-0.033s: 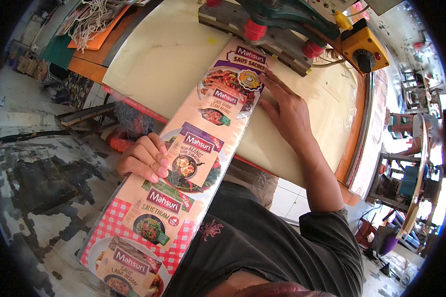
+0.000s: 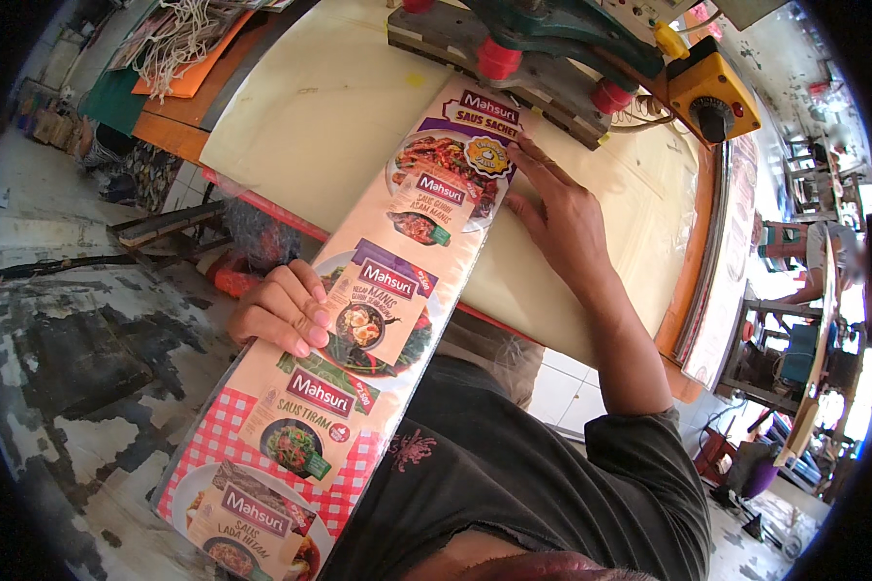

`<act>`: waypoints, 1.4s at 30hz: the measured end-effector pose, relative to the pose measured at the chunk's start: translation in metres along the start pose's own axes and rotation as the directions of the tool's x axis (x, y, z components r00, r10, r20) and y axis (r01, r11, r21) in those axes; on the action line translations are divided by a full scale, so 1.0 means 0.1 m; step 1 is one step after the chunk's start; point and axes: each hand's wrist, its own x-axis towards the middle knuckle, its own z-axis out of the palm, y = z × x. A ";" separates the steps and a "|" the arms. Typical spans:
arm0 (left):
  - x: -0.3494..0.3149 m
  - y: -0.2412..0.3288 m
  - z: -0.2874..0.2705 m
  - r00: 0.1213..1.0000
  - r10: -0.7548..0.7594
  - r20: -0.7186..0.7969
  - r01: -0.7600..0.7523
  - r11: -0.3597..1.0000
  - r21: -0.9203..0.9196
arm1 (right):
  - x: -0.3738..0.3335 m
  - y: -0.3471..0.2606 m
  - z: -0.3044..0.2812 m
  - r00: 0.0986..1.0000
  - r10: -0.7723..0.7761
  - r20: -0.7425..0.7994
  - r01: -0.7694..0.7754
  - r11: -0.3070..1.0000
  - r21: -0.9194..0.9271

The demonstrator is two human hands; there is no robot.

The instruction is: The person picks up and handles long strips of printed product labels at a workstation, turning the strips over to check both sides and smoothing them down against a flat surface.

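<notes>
A long printed plastic hanging strip (image 2: 354,232) with food pictures and a red checked part slants from the upper middle to the lower left. Its far end meets the metal bar of a press (image 2: 552,102); whether it goes beneath the bar is hard to tell. My left hand (image 2: 286,310) is closed on the strip's left edge, fingers on top, thumb hidden underneath. Near the far end, my right hand (image 2: 557,213) lies along the right edge with fingers stretched out and the thumb apart, resting on the strip and the cream table surface (image 2: 310,116).
Red knobs (image 2: 499,60) stand out on the dark green press. A yellow control box (image 2: 715,92) with a black dial hangs at the upper right. White strings (image 2: 174,48) and coloured sheets lie at the far left. Another person (image 2: 809,257) is in the right background.
</notes>
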 end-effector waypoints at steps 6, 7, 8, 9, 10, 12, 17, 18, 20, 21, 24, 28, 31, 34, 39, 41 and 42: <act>-0.03 0.00 0.02 0.999 0.009 -0.031 -0.009 1.000 0.002 | 0.00 0.01 0.03 0.999 -0.023 -0.029 0.023 1.000 0.006; -0.02 0.00 0.02 1.000 0.004 -0.030 -0.004 1.000 -0.003 | 0.00 0.01 0.03 0.999 -0.034 -0.036 0.033 0.999 -0.009; -0.01 0.00 0.02 1.000 0.000 -0.028 0.000 1.000 -0.008 | 0.00 0.01 0.04 0.998 -0.045 -0.044 0.044 0.999 -0.024; -0.01 0.01 0.02 1.000 -0.004 -0.028 0.004 1.000 -0.012 | 0.00 0.02 0.04 0.997 -0.057 -0.051 0.055 0.998 -0.038; -0.01 0.00 0.01 1.000 -0.004 -0.025 0.004 1.000 -0.010 | 0.00 0.02 0.04 0.997 -0.052 -0.051 0.051 0.998 -0.037; -0.02 0.00 0.01 1.000 -0.004 -0.021 0.004 1.000 -0.006 | 0.00 0.01 0.04 0.998 -0.045 -0.052 0.043 0.998 -0.036; 0.00 -0.01 0.01 1.000 -0.009 -0.018 0.009 1.000 -0.019 | 0.00 0.03 0.05 0.998 -0.046 -0.048 0.044 0.998 -0.043; 0.00 -0.01 0.01 1.000 -0.005 -0.017 0.005 1.000 -0.021 | 0.00 0.03 0.05 0.997 -0.059 -0.056 0.056 0.997 -0.051; 0.01 -0.01 0.02 1.000 0.004 -0.025 -0.005 1.000 -0.019 | 0.00 0.03 0.05 0.996 -0.072 -0.061 0.068 0.996 -0.055; 0.01 0.00 0.03 1.000 0.009 -0.029 -0.009 1.000 -0.018 | 0.00 0.03 0.04 0.995 -0.078 -0.064 0.074 0.996 -0.057; 0.01 -0.02 -0.02 1.000 0.005 0.012 -0.005 1.000 -0.018 | 0.00 0.04 0.05 0.997 -0.058 -0.055 0.054 0.996 -0.064; 0.01 0.01 0.01 1.000 -0.001 -0.009 0.001 1.000 -0.020 | 0.01 0.02 0.03 0.998 -0.041 -0.038 0.039 0.997 -0.070; 0.00 0.02 0.02 1.000 -0.008 -0.021 0.008 1.000 -0.009 | 0.01 0.02 0.04 0.997 -0.052 -0.049 0.048 0.996 -0.080; -0.01 0.05 0.05 0.999 -0.021 -0.047 0.021 1.000 0.012 | 0.02 0.03 0.05 0.995 -0.073 -0.074 0.067 0.994 -0.084; -0.01 0.02 0.05 0.999 -0.015 -0.040 0.015 1.000 -0.002 | 0.02 0.04 0.06 0.996 -0.059 -0.068 0.054 0.996 -0.072; -0.02 0.04 0.05 0.999 -0.021 -0.043 0.021 1.000 0.005 | 0.02 0.04 0.06 0.997 -0.059 -0.057 0.055 0.996 -0.071; -0.03 0.06 0.06 0.999 -0.024 -0.044 0.025 1.000 0.008 | 0.03 0.04 0.06 0.997 -0.059 -0.051 0.055 0.996 -0.070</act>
